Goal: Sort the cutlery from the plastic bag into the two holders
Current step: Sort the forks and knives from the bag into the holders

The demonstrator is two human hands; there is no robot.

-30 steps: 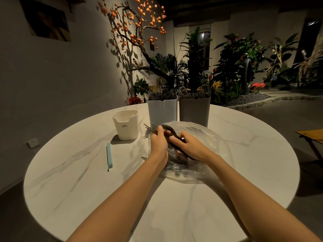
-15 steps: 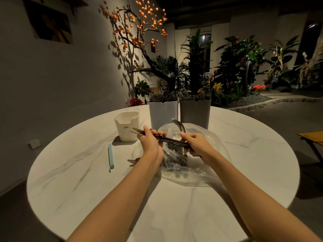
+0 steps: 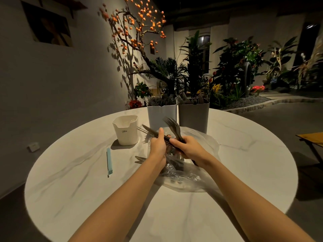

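1. Fingers (image 3: pixel 172 141) first: the right hand (image 3: pixel 189 149) is curling tight round the handles of a fork (image 3: pixel 172 127), tines pointing up and away, thumb laid across the front. It looks like a lift grip, keeping the prongs clear of the plastic.
2. The left hand (image 3: pixel 158 147) is clamping a thin bundle of knives (image 3: pixel 150 131), thumb sticking up, fingers wrapped underneath; the blades are jutting out to the left, probably so the two kinds stay separated.
3. Both hands are working directly over the plastic bag (image 3: pixel 206 145), which is lying crumpled on the round table (image 3: pixel 73 180). More dark cutlery is sitting inside the bag under the wrists, though I cannot count it.
4. Just left of the bag, a couple of loose utensil tips (image 3: pixel 139 159) are poking out onto the marble.
5. Further left of the bag, a pale blue strip (image 3: pixel 109 163) is lying flat, likely the bag's sealing clip set aside.
6. Behind and left of the bag, a small cream cup (image 3: pixel 125 131) is standing upright.
7. Right behind the bag, the white holder (image 3: pixel 161 116) and the grey holder (image 3: pixel 194 116) are standing side by side, touching, both already bristling with cutlery. My read: sorting is well under way, and each handful is heading to its own holder.
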